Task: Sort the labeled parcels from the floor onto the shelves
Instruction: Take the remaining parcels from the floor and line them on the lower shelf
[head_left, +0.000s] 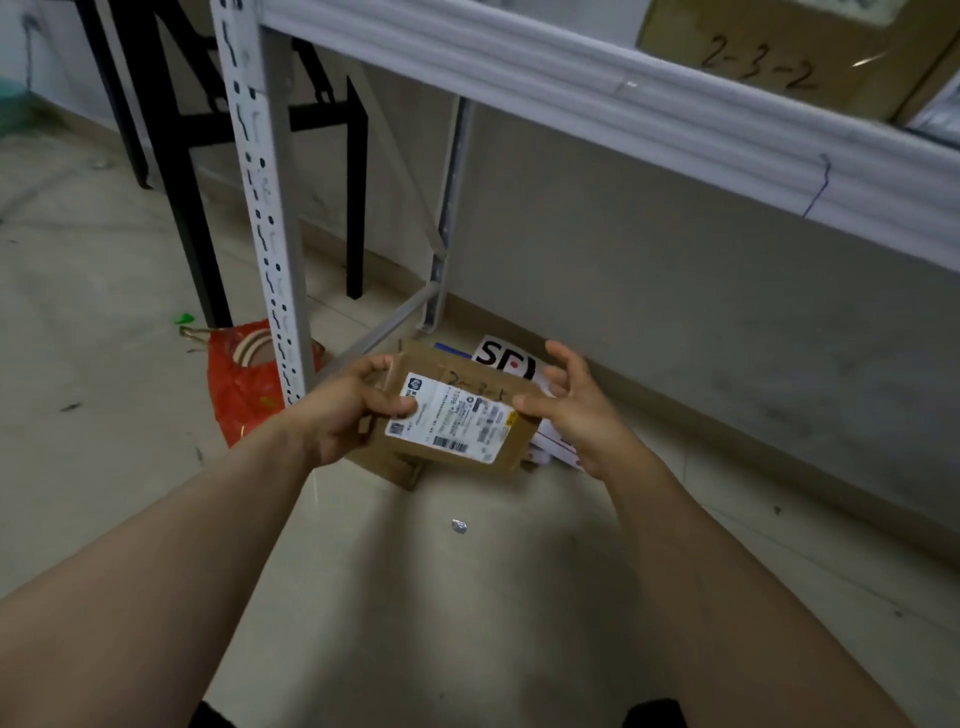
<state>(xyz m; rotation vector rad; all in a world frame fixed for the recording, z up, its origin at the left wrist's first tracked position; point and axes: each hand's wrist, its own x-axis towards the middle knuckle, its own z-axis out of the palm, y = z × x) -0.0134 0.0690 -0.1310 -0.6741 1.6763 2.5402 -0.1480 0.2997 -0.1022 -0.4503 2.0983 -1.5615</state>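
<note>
From the head camera, the left hand (358, 408) grips the left end of a small cardboard box (460, 415), thumb on its label, above a white parcel (501, 356) on the floor below the shelf (571, 98). The right hand (574, 410) is spread loose, only its thumb touching the box's right edge

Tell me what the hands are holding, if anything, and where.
A small cardboard parcel. The left hand grips its left end; the right hand only touches the right end with its thumb, fingers spread.
</note>
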